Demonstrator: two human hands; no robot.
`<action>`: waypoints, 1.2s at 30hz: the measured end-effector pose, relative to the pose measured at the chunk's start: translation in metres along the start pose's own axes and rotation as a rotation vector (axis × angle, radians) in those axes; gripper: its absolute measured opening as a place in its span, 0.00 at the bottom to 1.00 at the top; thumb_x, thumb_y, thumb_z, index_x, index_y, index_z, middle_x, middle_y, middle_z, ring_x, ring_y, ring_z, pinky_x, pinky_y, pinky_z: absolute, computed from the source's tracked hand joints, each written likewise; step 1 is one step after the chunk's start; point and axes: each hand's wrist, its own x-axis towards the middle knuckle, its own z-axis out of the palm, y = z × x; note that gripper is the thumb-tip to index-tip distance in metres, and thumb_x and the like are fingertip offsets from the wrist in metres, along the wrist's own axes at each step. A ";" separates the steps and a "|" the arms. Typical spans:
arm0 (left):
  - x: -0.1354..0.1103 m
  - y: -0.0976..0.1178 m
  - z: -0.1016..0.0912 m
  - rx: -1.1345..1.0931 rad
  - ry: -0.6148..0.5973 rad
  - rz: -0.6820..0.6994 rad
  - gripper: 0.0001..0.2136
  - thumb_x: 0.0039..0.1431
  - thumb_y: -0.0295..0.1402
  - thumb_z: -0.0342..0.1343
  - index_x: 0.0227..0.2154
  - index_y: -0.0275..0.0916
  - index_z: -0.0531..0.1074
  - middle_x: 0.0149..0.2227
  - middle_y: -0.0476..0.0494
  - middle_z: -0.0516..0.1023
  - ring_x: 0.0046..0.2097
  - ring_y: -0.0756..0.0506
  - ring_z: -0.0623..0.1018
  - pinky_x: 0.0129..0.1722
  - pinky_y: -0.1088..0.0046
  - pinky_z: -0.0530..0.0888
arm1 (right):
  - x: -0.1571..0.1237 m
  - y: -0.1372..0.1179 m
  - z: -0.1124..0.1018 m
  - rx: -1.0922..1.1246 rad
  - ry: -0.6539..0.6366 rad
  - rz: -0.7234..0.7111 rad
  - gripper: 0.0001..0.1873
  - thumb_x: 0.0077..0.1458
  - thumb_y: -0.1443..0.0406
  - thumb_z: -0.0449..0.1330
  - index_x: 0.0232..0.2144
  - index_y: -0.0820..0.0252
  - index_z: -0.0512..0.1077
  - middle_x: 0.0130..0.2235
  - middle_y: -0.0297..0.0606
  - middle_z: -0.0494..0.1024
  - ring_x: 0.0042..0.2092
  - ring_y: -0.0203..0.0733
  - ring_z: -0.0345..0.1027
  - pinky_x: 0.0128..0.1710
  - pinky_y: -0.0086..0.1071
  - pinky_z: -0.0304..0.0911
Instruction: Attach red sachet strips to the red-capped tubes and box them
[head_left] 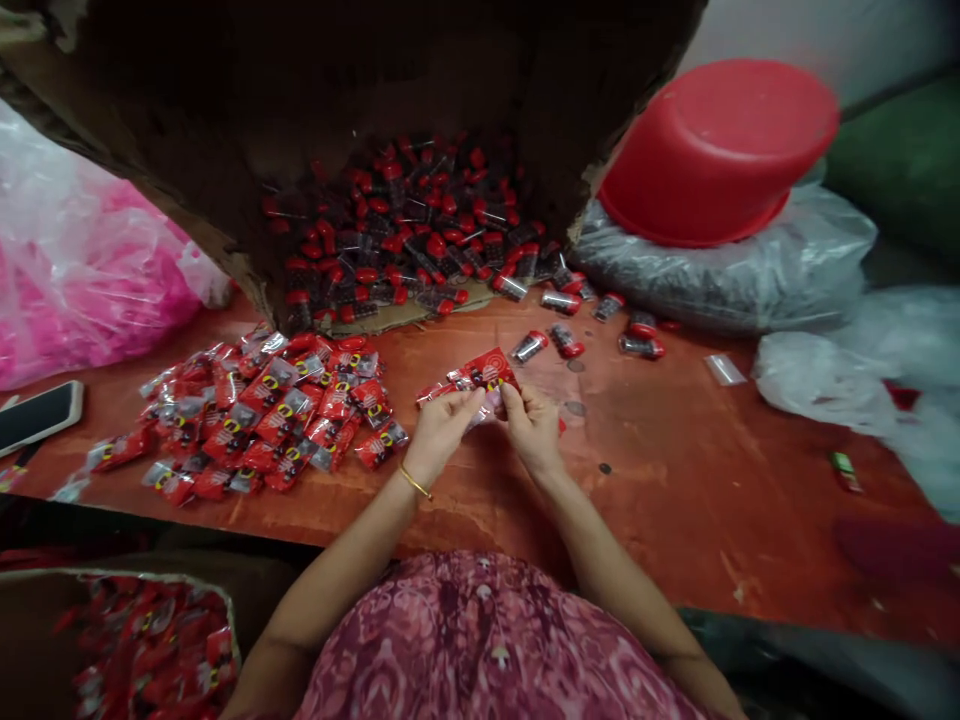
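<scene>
Both my hands meet over the middle of the table, fingertips pinched together. Between them is a small printed plastic packet (489, 403), partly clear, its contents covered by my fingers. My left hand (444, 428), below which a gold bangle circles the wrist, grips one side of it. Closed on the opposite side is my right hand (534, 428). Just beyond the fingertips lie red printed packets (480, 370). A pile of red-and-clear packets (277, 420) spreads to the left. Small clear bottles with red caps (529, 346) lie loose beyond my right hand.
A large open cardboard box (150, 150) lies at the back, heaped with red-capped bottles (420, 240). At right, a red tub (720, 150) sits on a filled plastic bag (720, 265). A phone (41, 418) lies at left; a container of red packets (157, 650) stands below.
</scene>
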 end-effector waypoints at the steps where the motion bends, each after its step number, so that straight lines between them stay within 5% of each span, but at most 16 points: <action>1: -0.002 0.000 0.003 -0.122 -0.022 -0.065 0.19 0.46 0.50 0.58 0.24 0.35 0.75 0.26 0.45 0.77 0.31 0.49 0.75 0.35 0.73 0.72 | -0.004 0.001 0.000 -0.034 0.018 -0.022 0.20 0.53 0.53 0.52 0.18 0.59 0.63 0.17 0.28 0.62 0.22 0.32 0.53 0.23 0.27 0.50; 4: -0.008 0.000 0.009 -0.351 0.017 -0.195 0.18 0.36 0.46 0.66 0.22 0.36 0.73 0.25 0.48 0.76 0.30 0.51 0.75 0.35 0.74 0.72 | -0.013 0.002 0.002 -0.101 0.035 -0.078 0.19 0.55 0.55 0.50 0.17 0.58 0.60 0.17 0.28 0.60 0.22 0.32 0.52 0.23 0.27 0.49; 8: -0.011 -0.002 0.008 -0.445 0.008 -0.318 0.16 0.34 0.42 0.68 0.24 0.36 0.73 0.27 0.48 0.77 0.29 0.51 0.75 0.33 0.74 0.72 | -0.021 0.001 0.002 -0.077 -0.042 -0.115 0.16 0.56 0.58 0.48 0.20 0.58 0.62 0.20 0.29 0.63 0.23 0.33 0.54 0.24 0.27 0.52; 15: -0.012 0.001 0.012 -0.391 0.035 -0.289 0.18 0.28 0.41 0.70 0.24 0.36 0.76 0.25 0.49 0.78 0.28 0.53 0.74 0.33 0.76 0.71 | -0.027 0.003 -0.012 -0.240 -0.059 -0.193 0.19 0.59 0.58 0.48 0.18 0.57 0.57 0.19 0.28 0.58 0.22 0.32 0.53 0.23 0.27 0.49; 24: -0.009 -0.002 0.016 -0.391 -0.077 -0.381 0.19 0.28 0.43 0.69 0.21 0.36 0.73 0.24 0.49 0.77 0.28 0.51 0.75 0.33 0.75 0.71 | -0.024 -0.003 -0.025 -0.512 -0.021 -0.405 0.17 0.61 0.61 0.46 0.23 0.58 0.64 0.23 0.36 0.69 0.27 0.36 0.61 0.29 0.30 0.56; 31: -0.006 -0.004 0.017 -0.422 0.035 -0.346 0.18 0.29 0.41 0.69 0.20 0.35 0.72 0.22 0.50 0.76 0.26 0.52 0.74 0.30 0.76 0.70 | -0.029 -0.003 -0.032 -0.450 -0.009 -0.220 0.23 0.62 0.55 0.39 0.25 0.58 0.65 0.24 0.36 0.70 0.27 0.36 0.64 0.28 0.29 0.57; 36: -0.003 -0.003 0.013 -0.406 0.106 -0.332 0.18 0.26 0.40 0.70 0.21 0.35 0.73 0.21 0.51 0.76 0.24 0.54 0.73 0.27 0.79 0.69 | -0.035 -0.001 -0.054 -0.962 0.053 0.126 0.24 0.55 0.46 0.47 0.32 0.60 0.68 0.28 0.40 0.74 0.29 0.43 0.68 0.26 0.31 0.52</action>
